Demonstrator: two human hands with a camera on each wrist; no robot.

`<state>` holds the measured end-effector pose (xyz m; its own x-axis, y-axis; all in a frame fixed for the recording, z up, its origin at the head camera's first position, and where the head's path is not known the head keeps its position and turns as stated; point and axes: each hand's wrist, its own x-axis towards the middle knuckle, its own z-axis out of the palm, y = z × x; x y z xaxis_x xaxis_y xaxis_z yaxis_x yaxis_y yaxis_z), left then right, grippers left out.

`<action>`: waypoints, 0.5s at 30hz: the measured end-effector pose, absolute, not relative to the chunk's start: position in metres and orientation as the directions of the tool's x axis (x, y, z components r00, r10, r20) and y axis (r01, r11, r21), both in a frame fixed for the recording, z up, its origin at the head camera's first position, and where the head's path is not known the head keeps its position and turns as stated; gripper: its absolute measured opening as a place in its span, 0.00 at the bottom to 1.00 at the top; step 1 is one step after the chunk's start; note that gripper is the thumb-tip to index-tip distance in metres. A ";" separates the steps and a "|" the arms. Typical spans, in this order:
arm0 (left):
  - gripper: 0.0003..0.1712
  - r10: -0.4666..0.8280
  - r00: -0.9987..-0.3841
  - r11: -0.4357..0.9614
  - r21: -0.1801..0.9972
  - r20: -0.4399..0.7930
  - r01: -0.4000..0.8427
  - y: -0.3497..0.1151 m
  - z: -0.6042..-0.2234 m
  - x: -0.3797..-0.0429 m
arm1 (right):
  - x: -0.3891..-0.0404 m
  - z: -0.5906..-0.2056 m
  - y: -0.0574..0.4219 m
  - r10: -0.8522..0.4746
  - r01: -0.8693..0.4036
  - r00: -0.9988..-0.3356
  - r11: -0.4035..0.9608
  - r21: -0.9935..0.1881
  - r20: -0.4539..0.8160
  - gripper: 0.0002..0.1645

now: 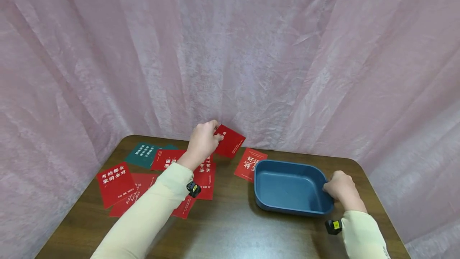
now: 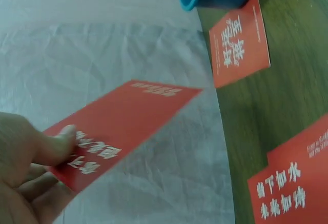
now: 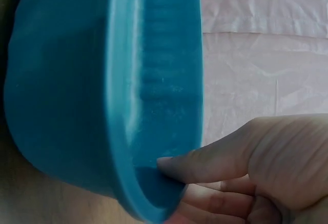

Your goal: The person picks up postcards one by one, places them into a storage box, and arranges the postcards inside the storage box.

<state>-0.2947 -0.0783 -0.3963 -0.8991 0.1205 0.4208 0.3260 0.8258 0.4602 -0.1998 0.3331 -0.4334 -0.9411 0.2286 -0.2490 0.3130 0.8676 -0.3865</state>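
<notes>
My left hand (image 1: 201, 143) pinches a red card (image 1: 231, 143) with white lettering, thumb on its printed face. The card is tilted and held up off the table near its back edge, in front of the curtain. My right hand (image 1: 341, 189) grips the right end of a blue rectangular plastic bin (image 1: 289, 189), and in the right wrist view the thumb (image 3: 200, 167) lies inside the rim with the fingers outside. Just left of the bin, a red card (image 1: 248, 165) lies flat, its right corner covered by the bin in the head view.
On the left of the wooden table (image 1: 230, 227) lie several red cards (image 1: 116, 183), some overlapping, and a green card (image 1: 141, 155). My left forearm covers part of them. A pink curtain (image 1: 251, 59) hangs right behind the table's back edge.
</notes>
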 end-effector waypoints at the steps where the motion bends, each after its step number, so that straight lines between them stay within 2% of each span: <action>1: 0.18 0.107 -0.884 0.813 0.472 0.455 0.342 -0.076 -0.396 -0.293 | -0.200 -0.434 0.332 0.230 0.311 -0.943 0.868 -0.386 -0.241 0.21; 6: 0.16 0.035 -0.846 0.725 0.568 0.532 0.388 -0.063 -0.398 -0.283 | -0.200 -0.438 0.327 0.238 0.319 -0.940 0.865 -0.388 -0.244 0.20; 15: 0.16 -0.020 -0.873 0.569 0.724 0.486 0.390 -0.029 -0.409 -0.265 | -0.198 -0.437 0.322 0.257 0.338 -0.935 0.857 -0.390 -0.245 0.20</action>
<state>-0.2650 -0.0290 -0.4091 -0.8735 -0.0198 0.4864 0.3902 0.5688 0.7240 -0.1984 0.3225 -0.4373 -0.9349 0.2572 -0.2447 0.3377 0.8568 -0.3896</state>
